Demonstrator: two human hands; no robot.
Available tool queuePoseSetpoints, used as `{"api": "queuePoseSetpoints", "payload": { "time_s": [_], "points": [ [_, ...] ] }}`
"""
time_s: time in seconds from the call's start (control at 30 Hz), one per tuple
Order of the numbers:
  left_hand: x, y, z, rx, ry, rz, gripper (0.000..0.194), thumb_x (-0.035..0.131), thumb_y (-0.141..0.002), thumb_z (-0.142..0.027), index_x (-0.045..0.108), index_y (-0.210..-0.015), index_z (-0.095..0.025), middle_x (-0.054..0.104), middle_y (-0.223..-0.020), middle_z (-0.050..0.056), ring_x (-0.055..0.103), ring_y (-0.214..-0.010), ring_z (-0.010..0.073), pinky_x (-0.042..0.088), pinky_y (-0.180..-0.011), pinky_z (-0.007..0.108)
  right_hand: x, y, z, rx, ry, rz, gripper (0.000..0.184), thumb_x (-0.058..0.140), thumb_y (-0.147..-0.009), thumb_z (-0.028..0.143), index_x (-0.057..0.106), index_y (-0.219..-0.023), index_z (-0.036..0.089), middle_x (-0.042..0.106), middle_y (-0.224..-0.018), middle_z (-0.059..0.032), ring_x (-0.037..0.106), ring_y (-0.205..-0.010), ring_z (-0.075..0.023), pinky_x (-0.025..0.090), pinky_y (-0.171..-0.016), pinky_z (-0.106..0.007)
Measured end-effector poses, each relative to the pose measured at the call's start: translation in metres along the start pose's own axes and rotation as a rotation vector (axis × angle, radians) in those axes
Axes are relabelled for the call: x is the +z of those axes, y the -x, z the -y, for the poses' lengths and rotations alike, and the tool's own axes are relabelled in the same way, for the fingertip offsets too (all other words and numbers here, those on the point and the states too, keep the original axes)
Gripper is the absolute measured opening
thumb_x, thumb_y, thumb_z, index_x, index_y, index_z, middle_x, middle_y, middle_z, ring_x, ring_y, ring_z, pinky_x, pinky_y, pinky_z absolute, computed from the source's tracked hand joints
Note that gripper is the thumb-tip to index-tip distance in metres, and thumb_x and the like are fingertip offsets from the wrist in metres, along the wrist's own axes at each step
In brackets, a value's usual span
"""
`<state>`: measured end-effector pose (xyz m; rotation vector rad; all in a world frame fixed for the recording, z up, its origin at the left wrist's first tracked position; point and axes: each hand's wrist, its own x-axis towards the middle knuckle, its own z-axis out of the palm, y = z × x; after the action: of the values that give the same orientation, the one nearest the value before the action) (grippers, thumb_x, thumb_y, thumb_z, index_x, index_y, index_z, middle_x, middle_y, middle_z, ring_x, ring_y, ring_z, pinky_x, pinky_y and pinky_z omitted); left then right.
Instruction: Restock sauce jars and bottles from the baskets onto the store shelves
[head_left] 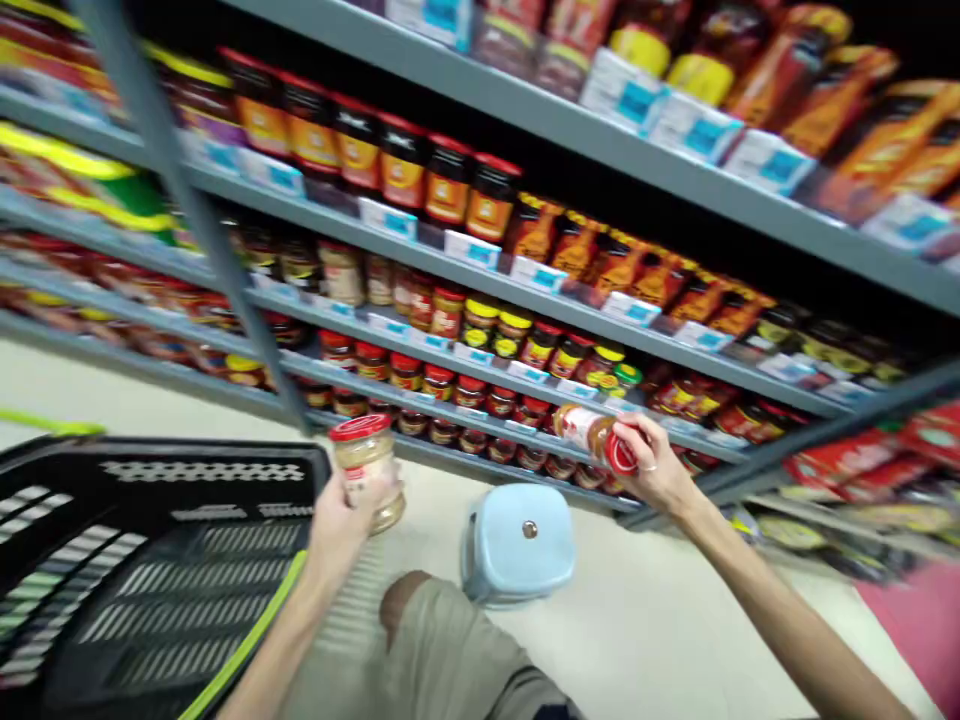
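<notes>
My left hand (pixel 352 512) is wrapped round a glass jar (pixel 365 465) with a red lid and pale contents, held upright just right of a black shopping basket. In my right hand (pixel 651 460) is a second, slimmer jar (pixel 589 432), tilted on its side, its red lid towards me and its pale label facing the shelves. The fingers grip it at the lid end. Both jars are apart from the shelf and from each other. Motion blur hides the label text.
Shelves (pixel 420 235) of sauce jars and bottles with price tags fill the far side. A light blue stool (pixel 525 540) stands on the floor between my arms. The black basket (pixel 217 460) with a green handle is at the left. My knee (pixel 450 640) shows below.
</notes>
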<state>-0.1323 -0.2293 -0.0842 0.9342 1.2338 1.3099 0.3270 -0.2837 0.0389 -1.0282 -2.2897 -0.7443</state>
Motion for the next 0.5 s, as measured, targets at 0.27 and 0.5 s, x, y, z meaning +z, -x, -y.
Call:
{"api": "queuePoseSetpoints", "payload": {
  "time_s": [0.27, 0.5],
  "points": [
    [0.031, -0.009, 0.028, -0.023, -0.09, 0.076, 0.06, 0.089, -0.081, -0.055, 0.074, -0.126, -0.018, 0.082, -0.119, 0.01, 0.082, -0.094, 0.0251, 0.069, -0.075, 0.032, -0.054, 0.064, -0.125, 0.214, 0.198, 0.146, 0.061, 0.063, -0.102, 0.019, 0.049, -0.161, 0.028, 0.061, -0.149, -0.0161, 0.067, -0.135, -0.0324, 0.065, -0.11, -0.05],
    [0.028, 0.0, 0.023, -0.028, -0.131, 0.069, 0.059, 0.09, -0.081, -0.054, 0.072, -0.128, -0.021, 0.082, -0.117, 0.008, 0.082, -0.091, 0.0233, 0.069, -0.075, 0.031, -0.041, 0.066, -0.157, 0.263, 0.213, 0.232, 0.059, 0.056, -0.107, 0.027, 0.046, -0.165, 0.018, 0.057, -0.156, -0.024, 0.061, -0.144, -0.0366, 0.065, -0.107, -0.052]
  ]
}}
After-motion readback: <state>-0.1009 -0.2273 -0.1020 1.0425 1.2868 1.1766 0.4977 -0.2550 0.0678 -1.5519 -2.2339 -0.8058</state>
